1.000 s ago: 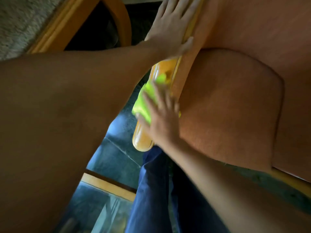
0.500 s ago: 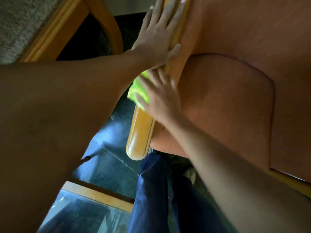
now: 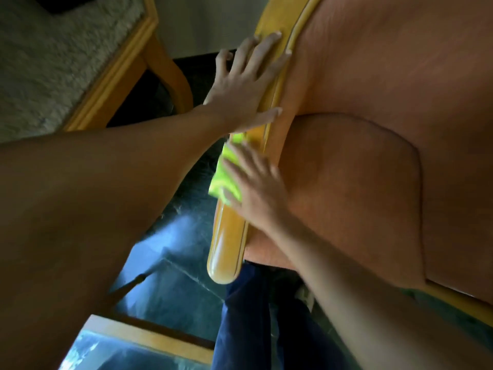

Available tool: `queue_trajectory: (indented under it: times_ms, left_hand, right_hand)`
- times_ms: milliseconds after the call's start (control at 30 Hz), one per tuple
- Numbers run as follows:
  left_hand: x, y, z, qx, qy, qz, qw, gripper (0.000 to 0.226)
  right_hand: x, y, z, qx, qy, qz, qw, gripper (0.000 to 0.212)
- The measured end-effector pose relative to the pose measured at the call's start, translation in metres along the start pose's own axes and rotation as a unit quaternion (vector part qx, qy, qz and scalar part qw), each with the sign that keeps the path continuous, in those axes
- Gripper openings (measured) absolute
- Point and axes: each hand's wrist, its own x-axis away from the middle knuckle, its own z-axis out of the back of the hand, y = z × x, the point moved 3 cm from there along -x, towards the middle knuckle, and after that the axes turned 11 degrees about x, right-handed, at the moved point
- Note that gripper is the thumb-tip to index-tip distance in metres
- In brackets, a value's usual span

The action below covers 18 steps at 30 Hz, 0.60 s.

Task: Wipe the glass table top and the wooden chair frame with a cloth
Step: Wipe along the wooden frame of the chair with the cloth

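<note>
A glossy yellow wooden armrest point(image 3: 226, 252) of the chair runs from lower centre up toward the top. A bright green cloth point(image 3: 222, 177) lies on it, pressed flat under the fingers of my right hand point(image 3: 256, 188). My left hand point(image 3: 245, 86) rests flat with fingers spread on the upper part of the wooden frame, just above the cloth. The chair's orange upholstered seat and back point(image 3: 360, 182) fill the right side. A corner of the glass table top point(image 3: 112, 353) with its wooden rim shows at the bottom left.
A second chair with a grey fuzzy cushion point(image 3: 53, 62) and yellow wooden frame stands at the upper left. Dark green tiled floor point(image 3: 170, 284) lies below. My legs in blue trousers point(image 3: 245, 329) are at the bottom centre.
My right hand slid the green cloth up the armrest toward my left hand, then a little back down. The left hand stays planted on the upper frame.
</note>
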Motion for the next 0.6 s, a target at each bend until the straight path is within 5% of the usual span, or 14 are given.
queue_trajectory:
  times_ms: [167, 300, 400, 500, 600]
  left_hand:
    - [-0.055, -0.022, 0.033, 0.004, -0.003, 0.016, 1.0, 0.09]
    - [-0.059, -0.021, 0.028, 0.043, -0.004, 0.026, 0.999, 0.085]
    - [-0.062, -0.024, 0.029, 0.06, 0.01, 0.023, 0.998, 0.082]
    - [-0.067, -0.029, 0.029, 0.066, 0.016, 0.012, 0.998, 0.082]
    - [-0.062, -0.029, 0.022, 0.064, 0.007, 0.005, 0.998, 0.083]
  right_hand:
    - [-0.027, 0.005, 0.009, -0.004, 0.038, -0.063, 0.997, 0.06]
    - [0.069, -0.055, -0.009, -0.067, -0.039, 0.032, 0.996, 0.059]
    - [0.013, -0.012, -0.001, -0.06, -0.008, 0.05, 0.997, 0.062]
    - [-0.068, 0.042, 0.021, 0.04, 0.065, -0.026, 0.997, 0.068]
    - [-0.057, 0.026, 0.011, 0.017, 0.059, -0.044, 0.997, 0.077]
